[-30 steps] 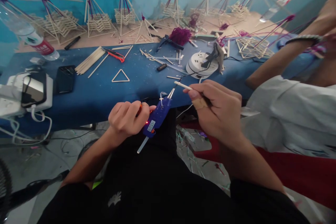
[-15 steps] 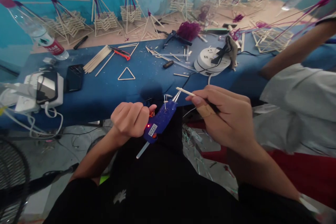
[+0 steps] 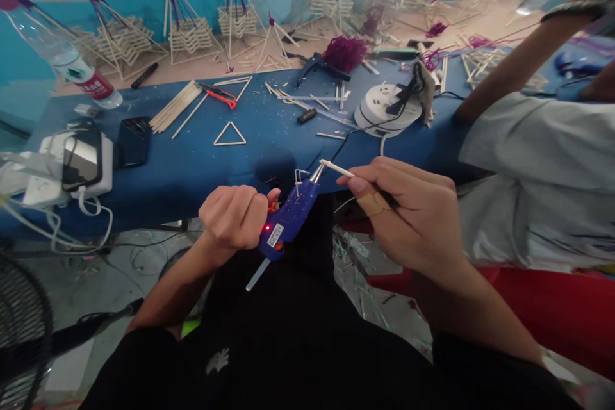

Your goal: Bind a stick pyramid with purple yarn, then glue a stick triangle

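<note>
My left hand (image 3: 235,216) is wrapped round the handle of a blue glue gun (image 3: 291,213), which has a red light lit and a clear glue stick out of its back end. Between thumb and fingers of my right hand (image 3: 408,205) is a thin wooden stick (image 3: 339,170). The stick's far end meets the gun's metal nozzle. A tape strip wraps my right thumb. On the blue table (image 3: 192,173) lies a small stick triangle (image 3: 230,134), with a bundle of sticks (image 3: 175,107) and an orange cutter (image 3: 220,96) behind it.
Stick structures (image 3: 189,35) with purple tops line the back. A white round power strip (image 3: 387,109), purple yarn (image 3: 344,53), a bottle (image 3: 91,81) and phones (image 3: 133,141) stand or lie on the table. At right, another person's arm (image 3: 519,64) reaches over it; a fan (image 3: 22,327) is lower left.
The gun's nozzle and the stick's end have come together, the gun shifting slightly left. At right, the other person's arm and grey shirt have moved left.
</note>
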Demonstrator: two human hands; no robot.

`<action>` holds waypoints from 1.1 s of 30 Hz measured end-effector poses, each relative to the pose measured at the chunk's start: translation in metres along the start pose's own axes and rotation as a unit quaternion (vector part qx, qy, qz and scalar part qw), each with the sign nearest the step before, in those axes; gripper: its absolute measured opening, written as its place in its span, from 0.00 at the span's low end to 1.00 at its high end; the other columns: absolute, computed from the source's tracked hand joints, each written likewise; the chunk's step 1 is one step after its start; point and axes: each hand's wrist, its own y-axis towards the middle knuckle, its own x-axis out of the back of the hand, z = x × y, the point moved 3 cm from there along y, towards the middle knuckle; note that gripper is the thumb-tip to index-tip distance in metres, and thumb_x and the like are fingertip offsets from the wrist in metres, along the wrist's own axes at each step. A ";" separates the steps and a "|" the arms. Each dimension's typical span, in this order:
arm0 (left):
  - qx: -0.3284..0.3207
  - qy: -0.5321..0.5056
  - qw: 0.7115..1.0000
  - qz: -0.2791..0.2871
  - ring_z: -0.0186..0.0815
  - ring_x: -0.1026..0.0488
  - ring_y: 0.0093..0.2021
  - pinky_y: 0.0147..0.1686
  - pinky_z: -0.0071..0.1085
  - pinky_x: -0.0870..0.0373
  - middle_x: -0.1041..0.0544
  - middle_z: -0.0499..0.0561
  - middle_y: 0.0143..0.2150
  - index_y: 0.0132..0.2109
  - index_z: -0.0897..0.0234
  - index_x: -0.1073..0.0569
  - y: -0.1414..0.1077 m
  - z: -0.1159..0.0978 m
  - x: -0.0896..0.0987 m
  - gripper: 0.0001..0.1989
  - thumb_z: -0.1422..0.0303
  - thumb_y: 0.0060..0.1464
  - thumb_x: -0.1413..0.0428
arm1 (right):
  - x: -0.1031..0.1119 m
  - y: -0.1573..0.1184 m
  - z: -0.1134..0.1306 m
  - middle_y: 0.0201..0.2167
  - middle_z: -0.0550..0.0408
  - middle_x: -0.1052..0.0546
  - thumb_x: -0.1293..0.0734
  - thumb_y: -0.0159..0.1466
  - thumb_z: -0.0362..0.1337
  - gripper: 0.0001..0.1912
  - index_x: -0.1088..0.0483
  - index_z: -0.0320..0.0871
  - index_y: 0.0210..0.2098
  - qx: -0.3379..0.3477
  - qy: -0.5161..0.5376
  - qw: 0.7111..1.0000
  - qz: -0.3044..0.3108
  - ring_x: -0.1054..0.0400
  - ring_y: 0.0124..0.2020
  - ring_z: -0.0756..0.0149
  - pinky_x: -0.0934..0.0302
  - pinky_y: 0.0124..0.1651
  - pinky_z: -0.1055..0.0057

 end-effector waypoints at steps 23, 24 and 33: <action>0.007 -0.015 1.000 0.011 0.32 0.42 0.22 0.22 0.37 0.46 0.35 0.45 0.21 0.25 0.58 0.38 -0.001 0.002 -0.002 0.24 0.70 0.69 0.38 | -0.003 -0.004 -0.007 0.26 0.58 0.25 0.33 0.76 0.35 0.11 0.19 0.48 0.39 -0.015 0.016 1.000 0.007 0.35 0.24 0.69 0.42 0.29 0.66; 0.008 -0.015 1.000 0.011 0.32 0.42 0.22 0.22 0.37 0.46 0.35 0.45 0.21 0.25 0.58 0.38 -0.001 0.002 -0.003 0.24 0.71 0.69 0.38 | -0.003 -0.003 -0.007 0.26 0.58 0.25 0.33 0.76 0.36 0.11 0.19 0.48 0.39 -0.019 0.019 1.000 0.010 0.35 0.24 0.69 0.42 0.29 0.66; 0.006 -0.017 1.000 0.007 0.32 0.44 0.22 0.23 0.37 0.49 0.38 0.44 0.21 0.25 0.58 0.40 -0.003 0.002 -0.005 0.25 0.70 0.69 0.39 | -0.007 -0.003 -0.024 0.23 0.59 0.28 0.33 0.76 0.41 0.16 0.19 0.48 0.32 -0.141 0.143 0.977 0.072 0.40 0.23 0.69 0.47 0.28 0.65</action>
